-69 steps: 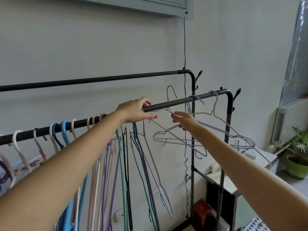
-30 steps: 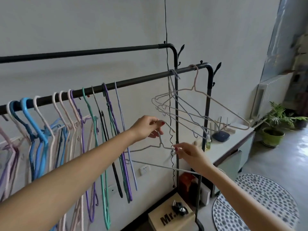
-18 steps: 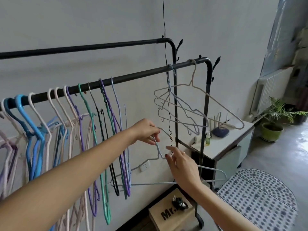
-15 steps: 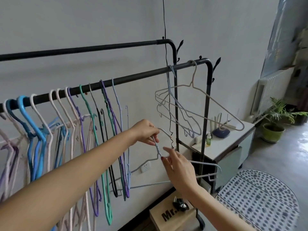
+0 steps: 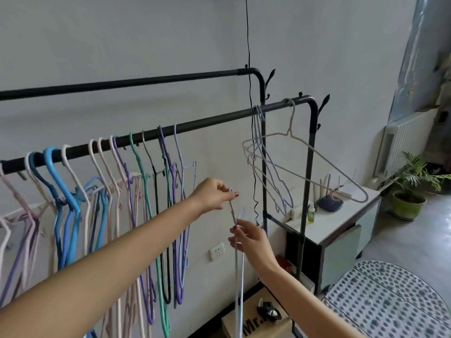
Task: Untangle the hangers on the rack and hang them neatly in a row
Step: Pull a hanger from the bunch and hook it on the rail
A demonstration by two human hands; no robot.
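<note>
A black rack rail runs across the view. Several hangers in blue, pink, purple, green and black hang in a row on its left part. Further right on the rail, two or three pale wire hangers hang crossed together. Below the rail, my left hand pinches the hook of a pale blue wire hanger, which is seen edge-on and hangs straight down. My right hand pinches its neck just below the hook.
A second black rail runs behind and higher. A black cord hangs down the wall. A low cabinet with small items stands right of the rack, a cardboard box below, a potted plant and dotted rug further right.
My hands lifted the pale blue hanger off the rail and out of the tangle, lowered it, and turned it from flat-on to edge-on. The view tilted down and right.
</note>
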